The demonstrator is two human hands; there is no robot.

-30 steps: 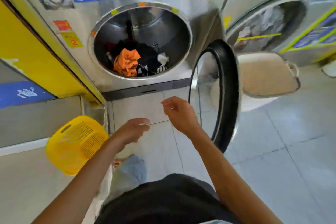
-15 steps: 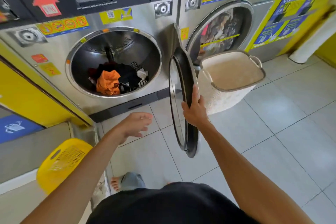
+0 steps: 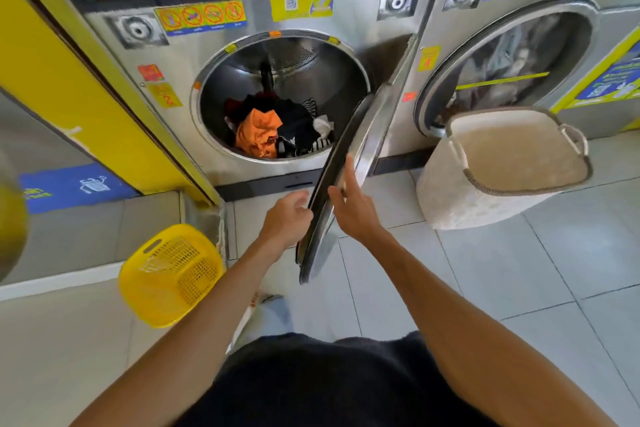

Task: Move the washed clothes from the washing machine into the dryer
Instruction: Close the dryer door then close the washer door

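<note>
Front-loading machine (image 3: pixel 311 24), steel-fronted, numbered 2 on a yellow sticker, drum open: holds a heap of clothes (image 3: pixel 280 130) low in the drum, with an orange garment (image 3: pixel 258 135) foremost, dark pieces behind it, a white piece and a black-and-white striped piece to the right. Round door (image 3: pixel 349 163), dark-rimmed with a steel ring, hinged on the right of the opening, swung out toward the camera and seen nearly edge-on. Left hand (image 3: pixel 287 218): fingers curled against the inner edge of the door rim, low on the door; whether they clasp it fully cannot be told. Right hand (image 3: pixel 353 204): fingers spread and laid along the outer face of the rim, thumb on the near side, so the rim sits between the two hands. Second machine (image 3: pixel 519 55), to the right, numbered 4, door closed, laundry dimly visible behind the glass. Pale woven basket (image 3: pixel 446 198) with loop handles, on the tiled floor in front of the second machine, nothing visible inside it. Yellow plastic basket (image 3: pixel 169 274), perforated, tilted on its side at lower left, near the yellow wall panel (image 3: pixel 69 87). Person's dark shirt fills the bottom edge
</note>
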